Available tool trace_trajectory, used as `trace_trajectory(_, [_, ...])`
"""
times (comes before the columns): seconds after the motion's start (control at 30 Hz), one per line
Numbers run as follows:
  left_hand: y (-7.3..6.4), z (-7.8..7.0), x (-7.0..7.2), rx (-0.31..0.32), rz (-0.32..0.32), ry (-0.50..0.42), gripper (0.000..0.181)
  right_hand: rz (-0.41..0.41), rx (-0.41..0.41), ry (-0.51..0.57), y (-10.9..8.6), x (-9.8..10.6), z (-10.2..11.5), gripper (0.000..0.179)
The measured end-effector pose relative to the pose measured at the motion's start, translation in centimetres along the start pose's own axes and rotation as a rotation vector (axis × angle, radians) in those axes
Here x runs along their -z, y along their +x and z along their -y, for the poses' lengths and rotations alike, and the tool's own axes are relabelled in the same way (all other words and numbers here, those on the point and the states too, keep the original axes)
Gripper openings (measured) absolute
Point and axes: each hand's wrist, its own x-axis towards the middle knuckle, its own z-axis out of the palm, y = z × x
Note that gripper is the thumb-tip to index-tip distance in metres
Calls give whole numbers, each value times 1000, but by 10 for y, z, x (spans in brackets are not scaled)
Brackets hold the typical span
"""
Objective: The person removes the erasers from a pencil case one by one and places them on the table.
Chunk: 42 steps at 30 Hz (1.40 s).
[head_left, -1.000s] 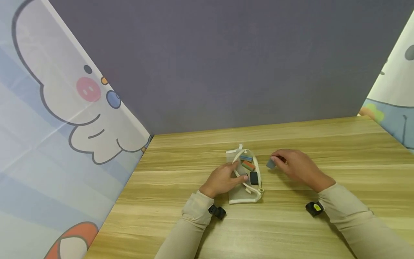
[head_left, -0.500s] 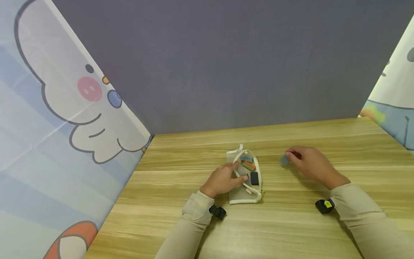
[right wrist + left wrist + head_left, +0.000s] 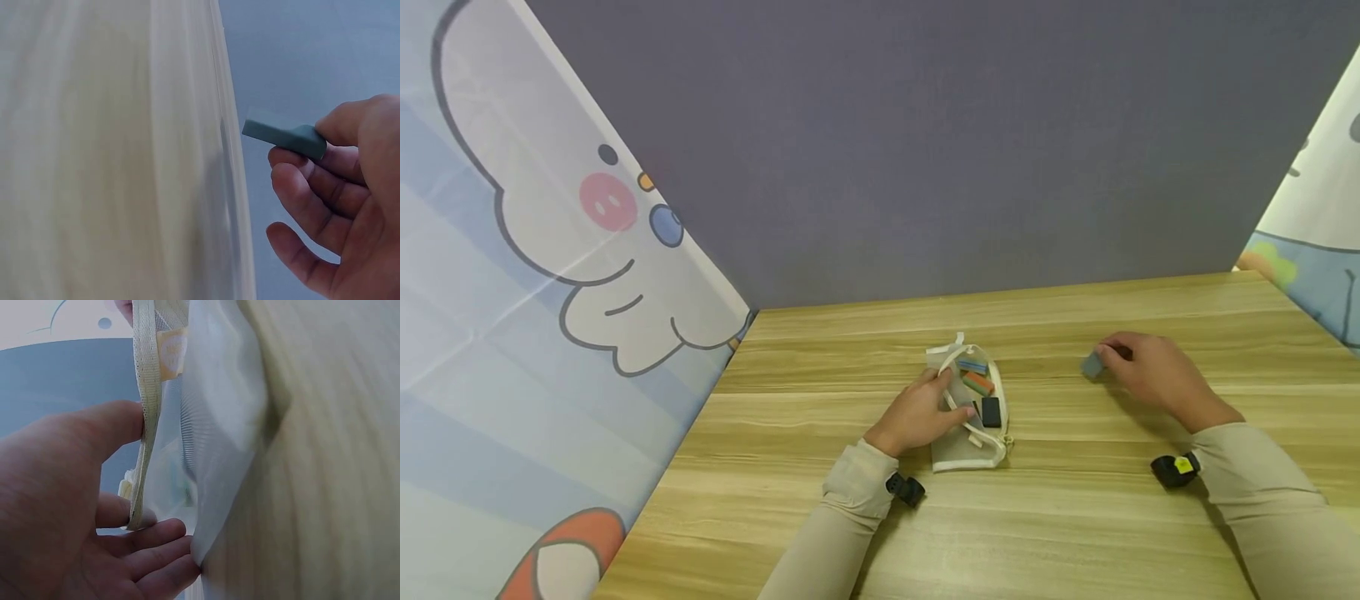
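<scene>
A white mesh zip pouch (image 3: 966, 454) lies on the table with its mouth spread apart. My left hand (image 3: 917, 417) rests on its left side, thumb and index finger parted at the rim; in the left wrist view the thumb meets the zipper band (image 3: 147, 369). Inside the pouch show a blue striped block (image 3: 973, 367), an orange and green block (image 3: 978, 383) and a black block (image 3: 991, 412). Right of the pouch, my right hand (image 3: 1157, 375) pinches a small grey-green rectangular block (image 3: 284, 136) between thumb and index finger, the other fingers loosely curled.
The wood-grain table (image 3: 1045, 517) ends at a dark grey panel (image 3: 940, 150) behind. A cartoon-printed sheet (image 3: 535, 333) borders the left side, and another printed sheet (image 3: 1311, 208) the right. Each wrist wears a black device, such as the right camera (image 3: 1174, 469).
My right hand has moved steadily to the right with the grey-green block, away from the pouch. The left hand and the pouch have stayed in place.
</scene>
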Motion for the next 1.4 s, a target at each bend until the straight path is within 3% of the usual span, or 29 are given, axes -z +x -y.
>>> trace_trajectory(0.43, [1,0,0,-2,-6,-27,84,17,-104,-13,2,4,-14,34])
trace_trajectory(0.9, [1,-2,0,17,-15,-36,84,-53,-202,-3,1,6,-21,36])
trace_trajectory(1.4, [-8,1,1,20,15,-39,85,-108,-174,32,-8,-1,-4,32])
